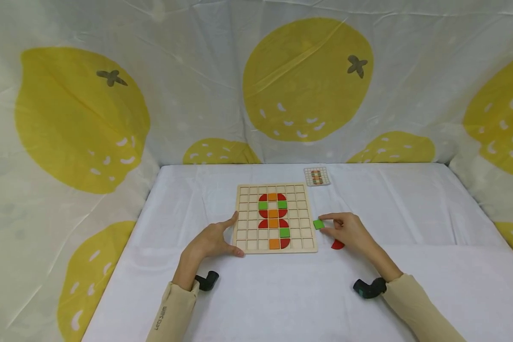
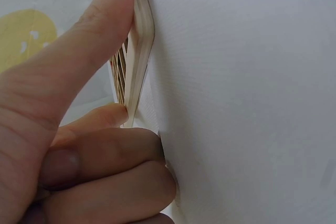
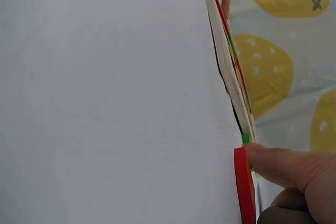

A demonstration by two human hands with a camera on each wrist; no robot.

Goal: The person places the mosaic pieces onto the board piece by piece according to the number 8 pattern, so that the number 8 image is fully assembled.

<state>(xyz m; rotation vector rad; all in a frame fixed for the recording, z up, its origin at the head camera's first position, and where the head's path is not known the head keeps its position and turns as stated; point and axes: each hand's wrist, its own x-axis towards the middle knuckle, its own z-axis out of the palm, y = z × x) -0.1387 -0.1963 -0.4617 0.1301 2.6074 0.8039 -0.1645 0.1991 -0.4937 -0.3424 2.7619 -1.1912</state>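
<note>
A wooden grid board point(image 1: 299, 236) lies on the white cloth, with orange squares, green squares and red rounded pieces set in a pattern. At its lower left corner, my left hand point(image 1: 210, 239) holds the frame, thumb on the front edge and index finger on the left side. The other fingers curl beneath in the left wrist view. Just off the board's right edge, my right hand point(image 1: 351, 232) pinches a green square tile point(image 1: 318, 224) between thumb and index finger. A red rounded piece point(image 1: 337, 244) lies below that hand, partly covered by it.
A small pattern card point(image 1: 323, 176) lies behind the board's far right corner. White cloth point(image 1: 282, 294) covers the table. Curtains with yellow lemons point(image 1: 308, 80) stand at the back and sides. A dark device point(image 1: 369, 288) is on each wrist.
</note>
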